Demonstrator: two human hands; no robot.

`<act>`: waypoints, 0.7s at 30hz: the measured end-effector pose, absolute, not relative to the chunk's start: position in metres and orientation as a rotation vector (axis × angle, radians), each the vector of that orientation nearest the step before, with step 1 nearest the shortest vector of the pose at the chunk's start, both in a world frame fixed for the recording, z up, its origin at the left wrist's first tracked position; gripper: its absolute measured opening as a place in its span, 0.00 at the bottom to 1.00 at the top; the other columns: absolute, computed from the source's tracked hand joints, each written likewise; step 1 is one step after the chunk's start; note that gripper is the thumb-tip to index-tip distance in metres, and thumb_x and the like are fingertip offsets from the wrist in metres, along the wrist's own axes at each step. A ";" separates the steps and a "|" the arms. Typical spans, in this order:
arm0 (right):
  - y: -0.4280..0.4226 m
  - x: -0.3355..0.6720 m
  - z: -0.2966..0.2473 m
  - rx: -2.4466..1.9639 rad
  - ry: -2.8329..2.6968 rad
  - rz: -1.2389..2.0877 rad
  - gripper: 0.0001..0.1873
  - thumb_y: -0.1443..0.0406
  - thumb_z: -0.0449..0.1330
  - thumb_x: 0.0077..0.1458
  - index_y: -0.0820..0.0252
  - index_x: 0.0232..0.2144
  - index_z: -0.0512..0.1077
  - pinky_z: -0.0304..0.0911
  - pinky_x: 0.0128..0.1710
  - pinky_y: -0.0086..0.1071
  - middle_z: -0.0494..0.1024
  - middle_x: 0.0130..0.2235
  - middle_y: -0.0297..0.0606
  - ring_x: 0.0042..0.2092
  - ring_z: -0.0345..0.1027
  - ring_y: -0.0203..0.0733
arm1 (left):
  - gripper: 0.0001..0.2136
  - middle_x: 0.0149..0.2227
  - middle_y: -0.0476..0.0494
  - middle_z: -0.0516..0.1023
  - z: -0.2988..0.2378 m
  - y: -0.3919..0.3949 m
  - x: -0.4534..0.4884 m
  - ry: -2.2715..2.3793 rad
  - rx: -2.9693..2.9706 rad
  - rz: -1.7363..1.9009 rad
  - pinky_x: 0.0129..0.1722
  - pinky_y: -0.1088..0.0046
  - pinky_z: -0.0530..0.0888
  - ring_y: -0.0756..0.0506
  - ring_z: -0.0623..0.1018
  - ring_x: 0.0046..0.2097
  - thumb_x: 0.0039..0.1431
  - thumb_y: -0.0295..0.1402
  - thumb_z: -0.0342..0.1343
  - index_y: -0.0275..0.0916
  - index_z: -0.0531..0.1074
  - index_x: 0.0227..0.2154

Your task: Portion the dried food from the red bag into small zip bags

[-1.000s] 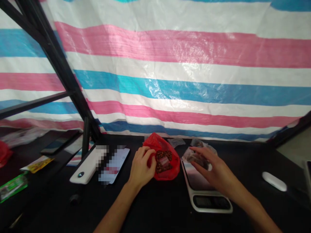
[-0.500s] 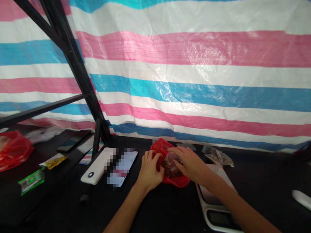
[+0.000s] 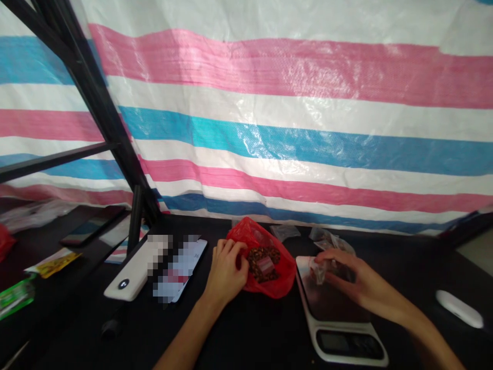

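our room over the black table (image 3: 250, 334), bottom centre, scale (image 3: 339, 307) blocking us lower right, black post (image 3: 129, 172) left

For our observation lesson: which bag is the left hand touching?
The open red plastic bag beside the digital scale, with brown pieces inside; the bags lying behind are clear.

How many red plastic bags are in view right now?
2: one open red plastic bag holding small brown pieces, beside the scale and at the left hand; another red plastic bag, mostly cut off, at the picture's left edge. Others may be out of frame.
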State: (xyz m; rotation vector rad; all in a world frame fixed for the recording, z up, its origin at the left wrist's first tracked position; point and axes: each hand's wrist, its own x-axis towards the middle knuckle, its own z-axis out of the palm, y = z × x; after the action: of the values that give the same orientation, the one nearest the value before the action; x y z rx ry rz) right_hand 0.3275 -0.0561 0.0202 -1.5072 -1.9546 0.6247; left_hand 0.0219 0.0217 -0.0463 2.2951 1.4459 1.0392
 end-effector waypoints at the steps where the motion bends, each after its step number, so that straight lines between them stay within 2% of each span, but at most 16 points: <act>1: -0.058 0.331 0.021 -1.514 -2.001 0.645 0.11 0.59 0.59 0.60 0.53 0.44 0.77 0.69 0.55 0.49 0.80 0.48 0.43 0.50 0.74 0.53 | 0.10 0.41 0.43 0.77 -0.047 0.021 0.023 1.460 2.298 1.026 0.45 0.56 0.69 0.37 0.71 0.46 0.59 0.24 0.53 0.43 0.74 0.39; 4: -0.061 0.335 0.024 -1.501 -2.084 0.612 0.14 0.61 0.59 0.60 0.50 0.47 0.77 0.62 0.60 0.53 0.77 0.53 0.43 0.57 0.69 0.54 | 0.09 0.43 0.41 0.75 -0.049 0.021 0.024 1.500 2.306 0.974 0.45 0.56 0.69 0.36 0.70 0.46 0.59 0.27 0.55 0.43 0.75 0.41; 7: -0.064 0.337 0.029 -1.494 -1.999 0.515 0.16 0.60 0.59 0.61 0.50 0.51 0.75 0.60 0.62 0.52 0.75 0.56 0.44 0.60 0.66 0.54 | 0.10 0.41 0.42 0.77 -0.050 0.022 0.022 1.504 2.295 0.929 0.44 0.56 0.68 0.36 0.71 0.45 0.59 0.26 0.54 0.43 0.74 0.41; 11: -0.066 0.342 0.035 -1.444 -1.884 0.413 0.12 0.60 0.57 0.62 0.51 0.47 0.76 0.64 0.58 0.47 0.77 0.51 0.43 0.55 0.70 0.50 | 0.13 0.34 0.45 0.78 -0.053 0.024 0.020 1.481 2.258 0.964 0.42 0.59 0.67 0.38 0.71 0.42 0.57 0.22 0.52 0.43 0.74 0.41; 16: -0.064 0.345 0.035 -1.390 -1.858 0.318 0.10 0.60 0.58 0.63 0.53 0.42 0.78 0.67 0.51 0.44 0.79 0.45 0.43 0.49 0.72 0.50 | 0.12 0.36 0.46 0.77 -0.051 0.023 0.020 1.389 2.156 1.219 0.43 0.62 0.70 0.40 0.72 0.41 0.58 0.23 0.51 0.42 0.74 0.41; 18: -0.064 0.345 0.034 -1.403 -1.898 0.295 0.10 0.60 0.57 0.63 0.53 0.42 0.78 0.66 0.52 0.45 0.80 0.45 0.43 0.50 0.72 0.50 | 0.11 0.35 0.45 0.77 -0.048 0.023 0.019 1.368 2.141 1.317 0.42 0.64 0.71 0.41 0.73 0.40 0.59 0.24 0.51 0.41 0.74 0.41; 21: -0.063 0.344 0.031 -1.461 -2.010 0.257 0.10 0.60 0.59 0.62 0.52 0.44 0.77 0.60 0.58 0.50 0.80 0.47 0.41 0.52 0.71 0.52 | 0.09 0.32 0.47 0.74 -0.044 0.022 0.018 1.379 2.143 1.435 0.39 0.66 0.70 0.42 0.72 0.37 0.58 0.24 0.51 0.40 0.74 0.39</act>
State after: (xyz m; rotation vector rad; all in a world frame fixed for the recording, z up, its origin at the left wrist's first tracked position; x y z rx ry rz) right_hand 0.3444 -0.0629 0.0306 -1.4606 -2.0099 0.2574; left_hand 0.0182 0.0220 -0.0436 2.1429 1.3791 1.4351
